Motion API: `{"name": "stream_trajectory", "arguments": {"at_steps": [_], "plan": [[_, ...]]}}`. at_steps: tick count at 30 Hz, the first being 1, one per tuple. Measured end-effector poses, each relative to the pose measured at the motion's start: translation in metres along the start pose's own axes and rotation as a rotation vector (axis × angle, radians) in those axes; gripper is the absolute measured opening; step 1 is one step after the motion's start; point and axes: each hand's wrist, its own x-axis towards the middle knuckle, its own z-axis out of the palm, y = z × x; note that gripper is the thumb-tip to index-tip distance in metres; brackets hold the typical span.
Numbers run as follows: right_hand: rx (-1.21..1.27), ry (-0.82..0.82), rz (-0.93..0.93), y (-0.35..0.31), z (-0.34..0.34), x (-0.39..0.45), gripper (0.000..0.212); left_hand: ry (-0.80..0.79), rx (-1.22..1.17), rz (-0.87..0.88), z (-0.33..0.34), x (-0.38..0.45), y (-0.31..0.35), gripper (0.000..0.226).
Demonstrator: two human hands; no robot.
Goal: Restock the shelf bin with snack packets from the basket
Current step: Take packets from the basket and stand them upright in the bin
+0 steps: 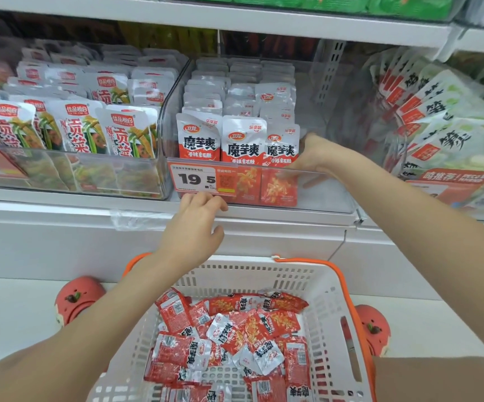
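At the bottom centre of the frame sits a white slotted basket [326,309] with an orange handle, holding a loose heap of red and silver snack packets [229,332]. Two red shoes show on the floor either side of it, at lower left and lower right.

Above the basket, in the middle of the frame, the left hand [195,224] reaches up to the front lip of the shelf. Its fingers are loosely curled with the tips touching the lower edge of the price tag [197,179]; nothing shows inside them.

Farther up and right of centre, the right hand [311,153] is inside the clear shelf bin [326,192], pressed against the right side of the front row of upright packets [282,146]. Its fingertips are hidden behind the packets and the bin wall, so I cannot tell whether they pinch a packet or only push.

The bin's right portion is bare. At the upper left, a neighbouring bin [153,181] holds green-printed packets.
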Motion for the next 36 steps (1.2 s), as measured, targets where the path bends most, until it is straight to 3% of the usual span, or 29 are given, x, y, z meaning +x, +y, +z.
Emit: {"name": "stream_trajectory", "arguments": {"at_steps": [3, 5, 10, 12, 16, 22, 25, 28, 32, 36], "plan": [[0.069, -0.011, 0.021, 0.002, -0.003, -0.003, 0.09, 0.002, -0.003, 0.01, -0.001, -0.001, 0.001, 0.034], [0.072, 0.077, -0.034, 0.004, -0.007, -0.008, 0.085, -0.001, 0.006, 0.018, -0.001, -0.004, 0.001, 0.033], [0.241, 0.684, -0.503, 0.017, -0.004, -0.05, 0.023, -0.029, 0.029, 0.029, 0.007, -0.017, -0.006, 0.031], [0.313, 0.744, -0.692, 0.02, 0.013, -0.078, 0.012, -0.015, 0.008, -0.005, 0.019, -0.027, -0.007, 0.029], [0.262, 0.467, -0.735, 0.053, 0.083, -0.11, 0.013, -0.164, -0.063, -0.057, 0.06, -0.056, -0.006, 0.028], [-0.123, -0.159, -0.315, 0.158, 0.2, -0.092, 0.022, -0.497, 0.104, -0.061, 0.118, -0.086, -0.036, 0.026], [-0.284, -0.357, -0.195, 0.2, 0.241, -0.082, 0.048, -0.634, 0.107, -0.156, 0.152, -0.105, -0.063, 0.026], [-0.39, -0.454, -0.105, 0.225, 0.277, -0.071, 0.073, -0.707, 0.041, -0.3, 0.185, -0.12, -0.084, 0.029], [-0.336, -0.416, 0.102, 0.248, 0.319, -0.056, 0.077, -0.727, -0.008, -0.39, 0.217, -0.13, -0.096, 0.035], [-0.471, -0.33, 0.144, 0.258, 0.344, -0.049, 0.085, -0.694, 0.074, -0.311, 0.236, -0.128, -0.097, 0.066]]}}
